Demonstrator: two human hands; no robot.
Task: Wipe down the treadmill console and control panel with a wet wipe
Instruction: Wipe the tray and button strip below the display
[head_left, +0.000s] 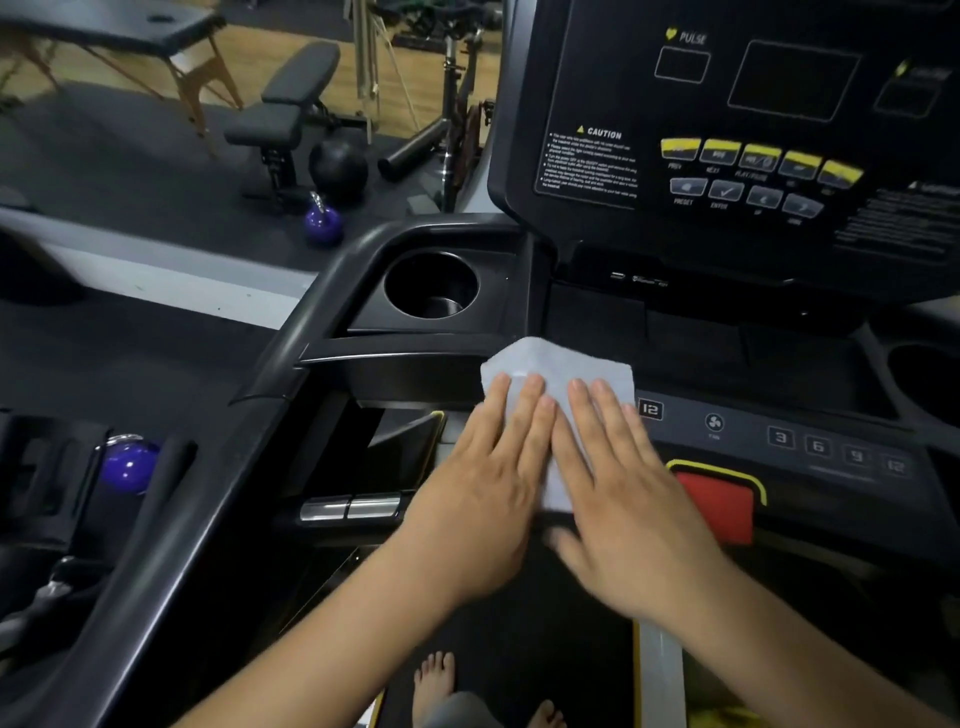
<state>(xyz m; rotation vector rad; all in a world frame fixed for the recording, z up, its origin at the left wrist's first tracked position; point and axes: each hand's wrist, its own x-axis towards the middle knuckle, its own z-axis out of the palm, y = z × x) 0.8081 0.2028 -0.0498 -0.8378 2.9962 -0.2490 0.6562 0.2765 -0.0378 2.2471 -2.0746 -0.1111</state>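
Observation:
A white wet wipe (558, 366) lies spread flat on the left end of the treadmill's lower control panel (810, 447). My left hand (483, 483) and my right hand (628, 488) both press flat on the wipe, side by side, fingers extended and pointing away from me. The wipe's far edge reaches up to the tray below the upright console (753, 130), which is dark with yellow and grey buttons and a caution label. A red stop button (719, 506) sits just right of my right hand.
A round cup holder (431, 286) is sunk in the console's left wing, another at the far right edge (930, 374). The left handrail (218, 499) runs down toward me. A bench (291, 111), a black ball, purple kettlebells (323, 223) and a massage table stand on the gym floor to the left.

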